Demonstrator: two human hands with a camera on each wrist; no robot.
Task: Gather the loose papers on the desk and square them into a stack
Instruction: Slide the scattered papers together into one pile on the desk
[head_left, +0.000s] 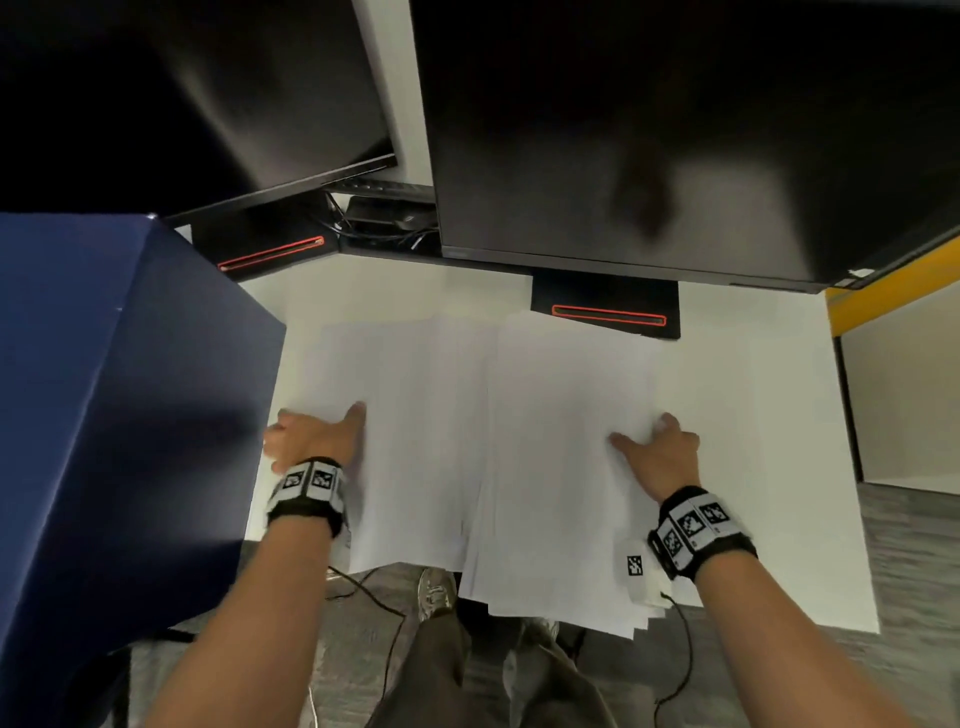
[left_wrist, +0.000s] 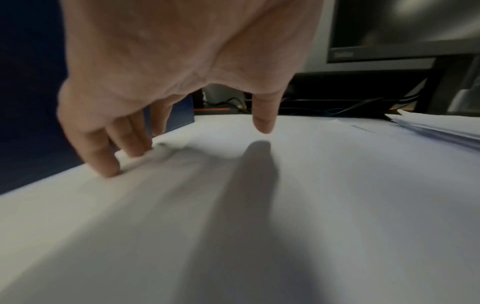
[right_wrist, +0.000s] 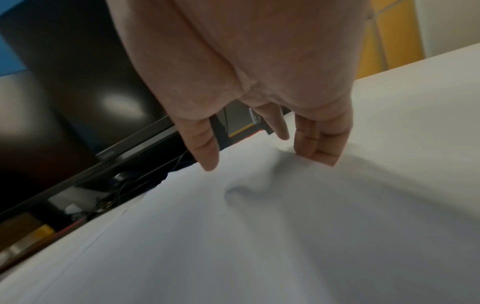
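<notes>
White loose papers lie spread over the middle of the white desk (head_left: 779, 415) in two overlapping groups, a left group (head_left: 415, 441) and a right group (head_left: 561, 441) that lies higher. Their near ends hang over the desk's front edge. My left hand (head_left: 314, 431) is at the left edge of the papers; its fingers (left_wrist: 103, 160) touch that edge and the thumb (left_wrist: 262, 121) hovers over the top sheet (left_wrist: 311, 185). My right hand (head_left: 649, 441) is at the right edge, where its fingers (right_wrist: 319, 148) push against the sheets (right_wrist: 259, 226) and a buckle (right_wrist: 246, 189) rises in them.
A dark blue partition (head_left: 104, 389) stands close on the left. Two black monitors (head_left: 649, 130) (head_left: 208, 104) hang over the back of the desk, and a stand base (head_left: 605, 306) touches the far paper edge. Bare desk shows to the right of the papers.
</notes>
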